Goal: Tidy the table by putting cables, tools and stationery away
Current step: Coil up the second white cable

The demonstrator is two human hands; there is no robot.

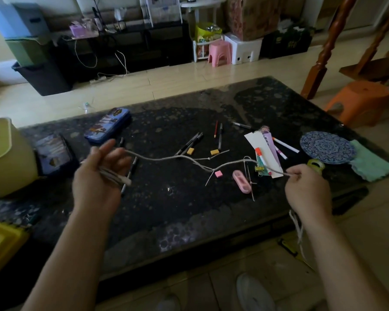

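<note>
Barely begun: my left hand (99, 176) grips gathered loops of the cable (162, 158), and my right hand (305, 187) pinches its other end above the table (189, 212). Pens (190, 143), erasers (190, 150) and markers (285, 145) lie scattered farther off.

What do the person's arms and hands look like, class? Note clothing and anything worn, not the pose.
Both are bare. The left hand and right hand wear no gloves, and no ring shows in this dim picture. The left forearm and right forearm are uncovered down to the frame's lower edge: no sleeve, watch or bracelet is visible.
</note>
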